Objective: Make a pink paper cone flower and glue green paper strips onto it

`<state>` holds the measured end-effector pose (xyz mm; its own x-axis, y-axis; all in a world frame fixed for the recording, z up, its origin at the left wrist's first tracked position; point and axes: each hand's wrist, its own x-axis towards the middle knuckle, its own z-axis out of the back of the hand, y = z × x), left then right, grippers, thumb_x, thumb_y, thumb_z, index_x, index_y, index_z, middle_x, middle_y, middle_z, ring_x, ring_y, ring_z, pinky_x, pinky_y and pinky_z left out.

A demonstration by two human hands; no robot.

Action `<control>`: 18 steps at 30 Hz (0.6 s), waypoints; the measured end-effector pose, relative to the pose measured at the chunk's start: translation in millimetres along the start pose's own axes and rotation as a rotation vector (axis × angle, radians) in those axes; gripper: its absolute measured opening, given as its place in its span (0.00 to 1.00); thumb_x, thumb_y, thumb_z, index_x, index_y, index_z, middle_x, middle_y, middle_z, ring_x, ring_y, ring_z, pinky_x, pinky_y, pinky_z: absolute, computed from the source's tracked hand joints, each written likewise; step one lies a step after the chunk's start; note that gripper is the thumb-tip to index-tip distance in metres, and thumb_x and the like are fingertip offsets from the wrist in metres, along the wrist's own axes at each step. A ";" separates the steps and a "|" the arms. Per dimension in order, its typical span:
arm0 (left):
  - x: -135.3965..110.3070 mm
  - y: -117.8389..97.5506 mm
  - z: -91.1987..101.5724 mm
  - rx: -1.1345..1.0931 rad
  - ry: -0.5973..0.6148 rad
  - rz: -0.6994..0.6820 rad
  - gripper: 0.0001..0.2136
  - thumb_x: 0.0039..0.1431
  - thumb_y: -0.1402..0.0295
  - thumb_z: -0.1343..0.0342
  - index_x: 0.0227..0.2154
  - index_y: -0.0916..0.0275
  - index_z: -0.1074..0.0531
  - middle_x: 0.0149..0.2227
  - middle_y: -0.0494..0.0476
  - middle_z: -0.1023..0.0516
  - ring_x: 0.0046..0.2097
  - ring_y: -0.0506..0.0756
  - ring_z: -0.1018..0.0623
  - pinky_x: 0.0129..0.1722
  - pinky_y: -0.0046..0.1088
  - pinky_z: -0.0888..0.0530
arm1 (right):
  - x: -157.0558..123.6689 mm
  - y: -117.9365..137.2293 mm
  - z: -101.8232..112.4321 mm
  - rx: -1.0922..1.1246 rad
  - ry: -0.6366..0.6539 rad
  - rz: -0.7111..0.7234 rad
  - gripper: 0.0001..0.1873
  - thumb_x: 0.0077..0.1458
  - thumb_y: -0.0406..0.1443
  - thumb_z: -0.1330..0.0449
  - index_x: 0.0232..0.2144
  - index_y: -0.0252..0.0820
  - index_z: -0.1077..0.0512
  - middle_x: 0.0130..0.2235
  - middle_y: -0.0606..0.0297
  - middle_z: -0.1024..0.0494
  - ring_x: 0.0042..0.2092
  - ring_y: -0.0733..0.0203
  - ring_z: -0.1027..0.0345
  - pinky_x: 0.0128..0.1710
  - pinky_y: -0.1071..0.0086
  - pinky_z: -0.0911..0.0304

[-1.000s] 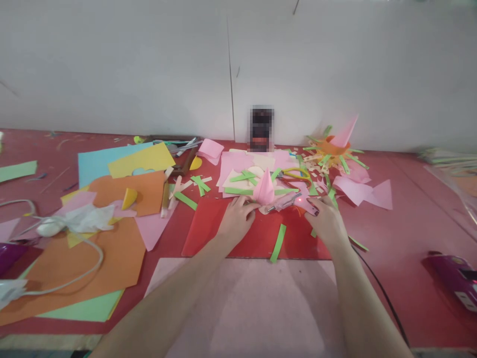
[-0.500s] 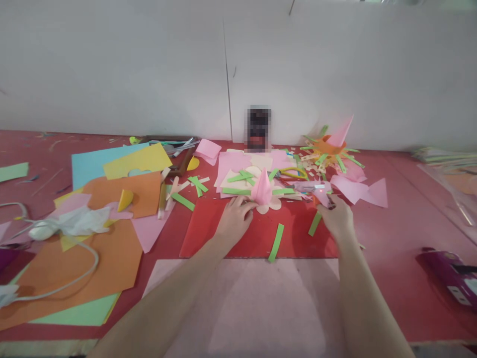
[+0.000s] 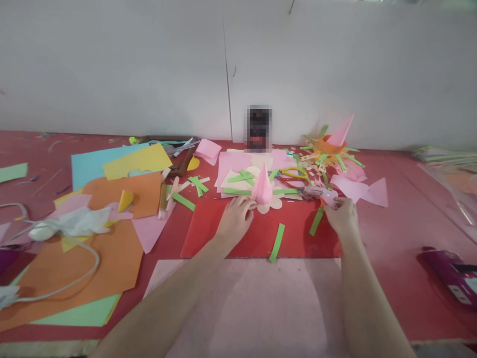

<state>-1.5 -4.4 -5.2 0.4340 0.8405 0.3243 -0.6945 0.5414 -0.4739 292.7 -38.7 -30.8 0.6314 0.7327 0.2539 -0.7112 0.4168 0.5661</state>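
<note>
My left hand (image 3: 234,221) rests on a red sheet (image 3: 223,233), its fingertips pressing the base of a pink paper cone (image 3: 263,186) that stands on a cream flower cut-out (image 3: 274,203) with green strips. My right hand (image 3: 341,217) lies to the right at the red sheet's edge, fingers curled round a small pink glue gun (image 3: 323,195) with a red light. Loose green strips (image 3: 278,242) lie on the red sheet between my hands.
Coloured paper sheets (image 3: 122,189) and a white cable (image 3: 74,278) cover the left side. Yellow-handled scissors (image 3: 296,174) lie behind the cone. An orange and green paper flower (image 3: 330,146) stands by the wall. A purple device (image 3: 452,276) sits at the right.
My right hand has moved to the right with the glue gun, away from the pink cone. My left hand has stayed at the cone's base.
</note>
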 end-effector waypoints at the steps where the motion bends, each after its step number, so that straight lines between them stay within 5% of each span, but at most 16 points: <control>1: -0.5 -1.0 0.4 0.010 -0.004 -0.005 0.10 0.55 0.78 0.51 0.38 0.60 0.31 0.43 0.55 0.29 0.44 0.55 0.29 0.45 0.35 0.31 | -1.0 3.2 1.5 0.001 -0.028 -0.012 0.21 0.40 0.40 0.44 0.40 0.39 0.34 0.41 0.52 0.30 0.42 0.50 0.35 0.40 0.59 0.39; 5: -4.7 -9.9 0.9 0.049 -0.029 -0.048 0.06 0.59 0.73 0.51 0.36 0.61 0.31 0.41 0.56 0.29 0.43 0.56 0.29 0.44 0.36 0.32 | -3.7 21.2 13.1 0.035 -0.204 0.008 0.16 0.44 0.39 0.45 0.37 0.40 0.32 0.44 0.51 0.31 0.47 0.48 0.38 0.45 0.54 0.42; 7: -7.4 -16.6 0.4 0.026 -0.001 -0.091 0.05 0.60 0.71 0.52 0.35 0.61 0.31 0.38 0.54 0.29 0.41 0.54 0.29 0.43 0.34 0.32 | -5.2 30.3 18.2 0.167 -0.186 0.073 0.14 0.46 0.39 0.46 0.36 0.40 0.30 0.40 0.55 0.28 0.41 0.53 0.34 0.42 0.58 0.39; 13: -11.5 -34.9 5.8 -0.073 0.410 -0.299 0.07 0.59 0.63 0.49 0.32 0.60 0.30 0.33 0.52 0.28 0.36 0.52 0.28 0.36 0.27 0.33 | -20.5 51.8 15.8 0.321 0.438 0.299 0.14 0.48 0.45 0.44 0.29 0.43 0.26 0.35 0.61 0.23 0.36 0.58 0.31 0.38 0.64 0.37; 18: -13.9 -40.7 13.8 -0.141 0.573 -0.443 0.16 0.50 0.52 0.43 0.33 0.60 0.30 0.36 0.53 0.29 0.37 0.54 0.29 0.36 0.29 0.35 | -34.5 61.4 4.3 0.305 0.567 0.423 0.11 0.52 0.41 0.47 0.30 0.44 0.27 0.36 0.63 0.23 0.38 0.58 0.30 0.40 0.65 0.37</control>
<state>12.8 -38.4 20.9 0.9154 0.3995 0.0496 -0.3203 0.7976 -0.5112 228.6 -40.7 -1.4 0.0106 0.9947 0.1026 -0.6882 -0.0671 0.7224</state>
